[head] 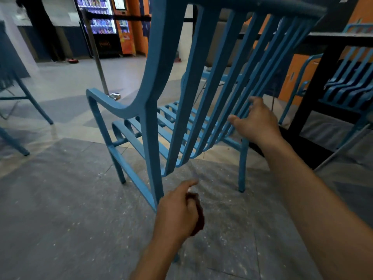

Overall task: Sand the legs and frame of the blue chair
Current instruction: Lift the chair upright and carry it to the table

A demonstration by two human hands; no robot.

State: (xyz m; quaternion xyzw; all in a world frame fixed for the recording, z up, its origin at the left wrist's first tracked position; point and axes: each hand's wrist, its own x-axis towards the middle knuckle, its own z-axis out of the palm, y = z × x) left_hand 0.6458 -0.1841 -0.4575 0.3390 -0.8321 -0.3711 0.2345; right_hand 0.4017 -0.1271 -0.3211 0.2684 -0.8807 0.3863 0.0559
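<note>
The blue metal chair [153, 110] stands right in front of me, its slatted back toward me and its seat slats beyond. My left hand [177, 211] is low beside the chair's near rear leg [155, 178], closed around a dark reddish piece of sandpaper [198, 215], with the index finger stretched forward. My right hand [256, 122] reaches to the right side of the backrest, fingers spread and touching the slats near the right arm of the frame. The far right leg [242, 168] rests on the floor.
Pale dust speckles the grey tiled floor [70, 209]. More blue chairs stand at the left [24, 102] and the right [347, 85], the right one beside a black table [327, 63]. A metal post [96, 55] and vending machines [101, 23] are behind.
</note>
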